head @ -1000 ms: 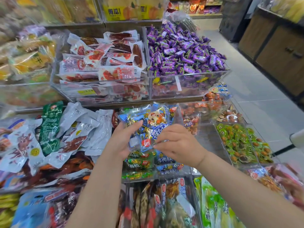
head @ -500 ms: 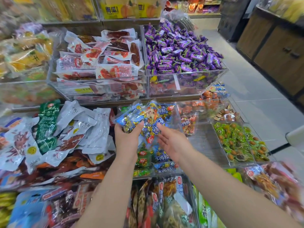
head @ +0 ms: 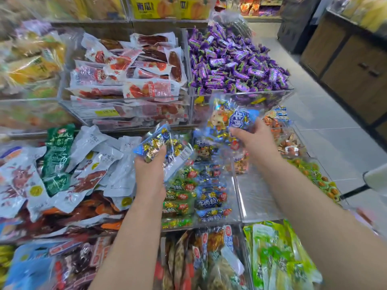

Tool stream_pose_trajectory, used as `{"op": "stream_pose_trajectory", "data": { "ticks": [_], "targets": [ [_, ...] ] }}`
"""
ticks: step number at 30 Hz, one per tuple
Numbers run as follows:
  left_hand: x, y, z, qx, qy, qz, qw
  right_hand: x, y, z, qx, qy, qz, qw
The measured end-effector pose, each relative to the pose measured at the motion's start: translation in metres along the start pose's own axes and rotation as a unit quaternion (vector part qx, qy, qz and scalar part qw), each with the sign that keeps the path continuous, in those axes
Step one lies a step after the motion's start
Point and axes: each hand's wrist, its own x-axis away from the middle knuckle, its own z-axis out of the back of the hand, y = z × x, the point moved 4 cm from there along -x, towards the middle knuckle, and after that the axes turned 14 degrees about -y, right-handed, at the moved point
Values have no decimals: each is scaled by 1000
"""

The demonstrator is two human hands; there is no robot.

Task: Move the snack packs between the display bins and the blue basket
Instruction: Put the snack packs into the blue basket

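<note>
snack packs: two in hand, one each. left hand (head: 149, 174) is held over the front-centre display bin (head: 238, 197), thumb and fingers clamped on the lower part of a clear pack (head: 156, 144) of gold-wrapped pieces with blue trim, tilted, white barcode label showing. right hand (head: 254, 139) is higher and to the right, well apart from the left, fingers curled round a blue pack (head: 228, 119) with a cartoon figure; print blurred. blue and green packs (head: 209, 203) lie in the bin below.
</note>
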Motion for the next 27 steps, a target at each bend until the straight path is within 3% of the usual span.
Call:
{"op": "stream_pose_trajectory", "data": {
  "ticks": [2, 5, 10, 13, 17, 24, 27],
  "targets": [
    [-4, -1, 11, -36, 11, 13, 999, -16, -9, 12, 260, -29, -19, 965],
    [-5, -3, 21, -61, 29, 4, 998, -35, 2, -10, 527, -131, -52, 838],
    [-4, -7, 22, -76, 27, 5, 997, -61, 32, -64, 705, -262, -105, 650],
    [-4, -8, 22, -102, 33, 11, 994, -73, 54, -73, 722, -352, -139, 579],
    [-7, -10, 26, -116, 23, 27, 993, -85, 62, -71, 741, -343, -66, 573],
    [-15, -15, 27, -114, 19, 38, 993, -80, 72, -46, 700, -266, 111, 653],
    [-20, -19, 20, -108, 3, 45, 993, -86, 74, -47, 673, -291, 70, 677]
  ]
}}
